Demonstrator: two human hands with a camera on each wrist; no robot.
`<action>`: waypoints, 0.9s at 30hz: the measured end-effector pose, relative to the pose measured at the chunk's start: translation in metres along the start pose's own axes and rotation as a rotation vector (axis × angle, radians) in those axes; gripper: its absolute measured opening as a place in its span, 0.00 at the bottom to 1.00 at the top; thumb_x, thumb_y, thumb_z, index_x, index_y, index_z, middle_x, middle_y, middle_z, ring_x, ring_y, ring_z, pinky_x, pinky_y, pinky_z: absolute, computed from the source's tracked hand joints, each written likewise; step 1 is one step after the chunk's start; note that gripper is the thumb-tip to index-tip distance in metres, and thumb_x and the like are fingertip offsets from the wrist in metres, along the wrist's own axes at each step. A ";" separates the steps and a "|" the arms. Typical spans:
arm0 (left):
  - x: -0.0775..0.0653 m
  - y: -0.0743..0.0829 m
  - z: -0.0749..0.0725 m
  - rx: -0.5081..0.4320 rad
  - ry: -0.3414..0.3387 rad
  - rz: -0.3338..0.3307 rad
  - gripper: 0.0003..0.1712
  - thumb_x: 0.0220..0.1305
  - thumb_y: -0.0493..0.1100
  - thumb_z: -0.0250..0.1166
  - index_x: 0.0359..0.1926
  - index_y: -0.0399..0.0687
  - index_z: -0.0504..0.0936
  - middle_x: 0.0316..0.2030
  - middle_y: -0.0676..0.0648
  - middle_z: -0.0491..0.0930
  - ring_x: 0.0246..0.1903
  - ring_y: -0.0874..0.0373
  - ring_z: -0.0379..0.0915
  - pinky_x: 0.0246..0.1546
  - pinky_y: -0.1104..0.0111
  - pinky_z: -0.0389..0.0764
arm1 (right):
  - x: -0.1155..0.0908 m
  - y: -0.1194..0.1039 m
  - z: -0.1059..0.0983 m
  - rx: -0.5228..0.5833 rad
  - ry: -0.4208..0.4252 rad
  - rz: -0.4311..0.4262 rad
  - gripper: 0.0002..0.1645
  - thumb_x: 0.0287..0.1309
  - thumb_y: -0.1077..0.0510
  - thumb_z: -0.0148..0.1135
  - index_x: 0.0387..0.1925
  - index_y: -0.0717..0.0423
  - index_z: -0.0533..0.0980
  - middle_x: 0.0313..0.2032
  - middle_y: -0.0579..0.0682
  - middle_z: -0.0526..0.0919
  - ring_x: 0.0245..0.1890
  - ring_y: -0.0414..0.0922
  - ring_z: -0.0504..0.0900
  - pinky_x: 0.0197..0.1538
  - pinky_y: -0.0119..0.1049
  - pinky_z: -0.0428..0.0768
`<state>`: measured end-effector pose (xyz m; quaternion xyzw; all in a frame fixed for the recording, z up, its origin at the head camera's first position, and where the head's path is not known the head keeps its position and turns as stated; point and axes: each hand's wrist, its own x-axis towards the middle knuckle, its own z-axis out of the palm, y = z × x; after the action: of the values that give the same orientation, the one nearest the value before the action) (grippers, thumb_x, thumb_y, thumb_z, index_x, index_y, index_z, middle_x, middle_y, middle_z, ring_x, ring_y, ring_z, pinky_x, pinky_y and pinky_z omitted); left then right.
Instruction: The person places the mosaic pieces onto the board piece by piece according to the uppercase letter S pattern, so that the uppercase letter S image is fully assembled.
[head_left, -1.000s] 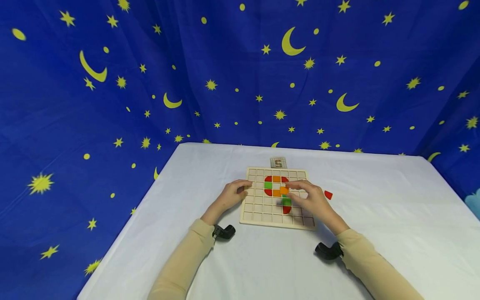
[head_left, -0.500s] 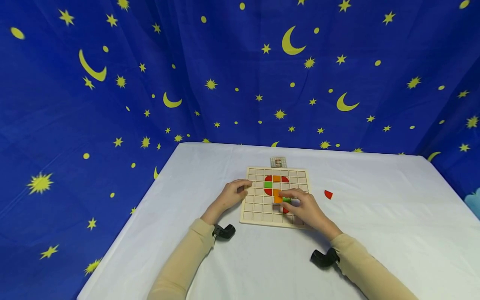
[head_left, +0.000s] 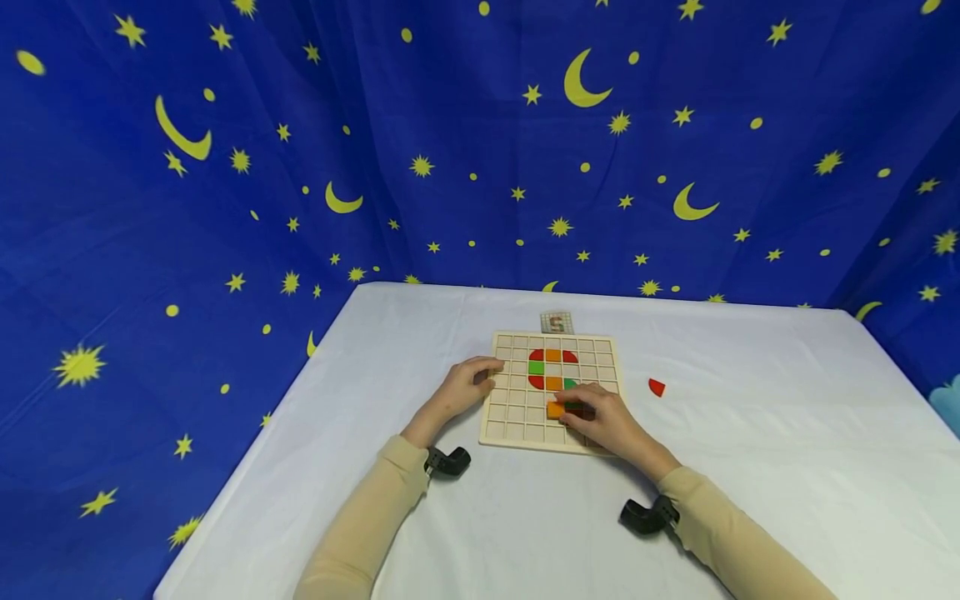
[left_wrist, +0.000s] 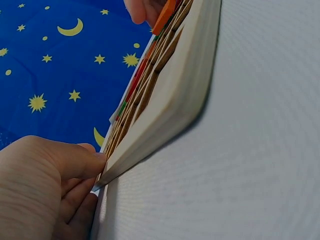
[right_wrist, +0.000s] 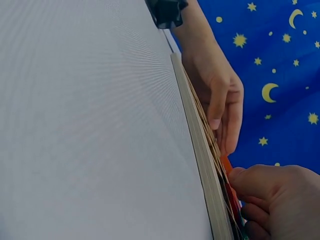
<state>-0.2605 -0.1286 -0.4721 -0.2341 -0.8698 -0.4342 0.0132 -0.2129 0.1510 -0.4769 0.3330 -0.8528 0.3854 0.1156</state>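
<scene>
A wooden grid board lies on the white table, seen nearly edge-on in both wrist views. My right hand pinches an orange square tile between thumb and fingers, low over the board's lower middle cells. Around a curved row on the board sit red rounded tiles, orange tiles and a green tile. A darker green tile is partly covered by my right fingers. On the board's left edge, my left hand holds on with thumb and fingers.
A small patterned card with a grid and a figure lies just behind the board. To the board's right, a loose red quarter-round tile rests on the tablecloth. A blue curtain with moons and stars hangs behind.
My right hand has brought the orange tile down and left across the board, from beside the curved row to a cell below it. The left hand stays on the edge.
</scene>
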 end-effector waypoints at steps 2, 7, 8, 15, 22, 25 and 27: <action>0.000 0.000 0.000 -0.003 0.001 0.000 0.20 0.62 0.32 0.61 0.56 0.38 0.78 0.54 0.42 0.76 0.55 0.51 0.71 0.55 0.62 0.72 | 0.000 0.000 0.000 -0.009 0.001 -0.015 0.18 0.50 0.61 0.71 0.46 0.58 0.81 0.42 0.47 0.82 0.44 0.43 0.78 0.44 0.40 0.80; 0.001 -0.001 0.000 -0.010 0.002 0.001 0.20 0.62 0.32 0.61 0.56 0.37 0.78 0.54 0.42 0.76 0.55 0.51 0.70 0.56 0.62 0.71 | -0.001 -0.001 0.000 -0.026 -0.004 -0.034 0.18 0.50 0.61 0.71 0.46 0.57 0.81 0.42 0.46 0.82 0.44 0.43 0.77 0.45 0.41 0.79; 0.000 -0.001 0.000 -0.009 0.002 0.004 0.20 0.62 0.32 0.61 0.56 0.37 0.78 0.54 0.42 0.76 0.55 0.51 0.71 0.56 0.62 0.72 | -0.002 -0.001 0.000 -0.027 -0.008 -0.036 0.19 0.50 0.61 0.71 0.46 0.57 0.81 0.42 0.46 0.82 0.45 0.43 0.77 0.46 0.41 0.78; 0.000 0.000 0.000 -0.003 -0.001 0.001 0.20 0.62 0.32 0.61 0.56 0.37 0.78 0.54 0.42 0.76 0.55 0.50 0.70 0.56 0.63 0.71 | -0.003 -0.002 -0.001 -0.039 -0.017 -0.047 0.19 0.50 0.61 0.71 0.46 0.57 0.80 0.44 0.47 0.82 0.46 0.44 0.76 0.47 0.40 0.77; 0.000 0.001 0.000 0.004 0.000 0.010 0.20 0.62 0.32 0.60 0.56 0.37 0.78 0.54 0.41 0.76 0.55 0.50 0.71 0.56 0.62 0.72 | -0.003 -0.001 -0.001 -0.040 -0.048 -0.019 0.19 0.51 0.60 0.70 0.47 0.56 0.80 0.45 0.46 0.81 0.48 0.44 0.75 0.50 0.44 0.76; 0.000 0.001 0.000 0.000 -0.001 -0.001 0.20 0.62 0.32 0.60 0.56 0.37 0.77 0.54 0.41 0.76 0.55 0.50 0.71 0.56 0.62 0.72 | -0.003 -0.001 -0.001 -0.043 -0.057 -0.009 0.19 0.51 0.59 0.70 0.47 0.56 0.80 0.45 0.46 0.81 0.49 0.44 0.75 0.51 0.44 0.76; 0.000 0.001 0.000 -0.003 -0.001 -0.007 0.20 0.62 0.32 0.60 0.56 0.37 0.77 0.55 0.41 0.75 0.56 0.50 0.70 0.56 0.62 0.72 | -0.002 -0.001 -0.001 -0.043 -0.061 -0.002 0.19 0.51 0.59 0.70 0.47 0.56 0.80 0.45 0.45 0.81 0.48 0.43 0.75 0.51 0.44 0.76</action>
<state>-0.2599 -0.1280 -0.4711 -0.2316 -0.8698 -0.4355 0.0108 -0.2103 0.1524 -0.4763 0.3429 -0.8636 0.3567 0.0971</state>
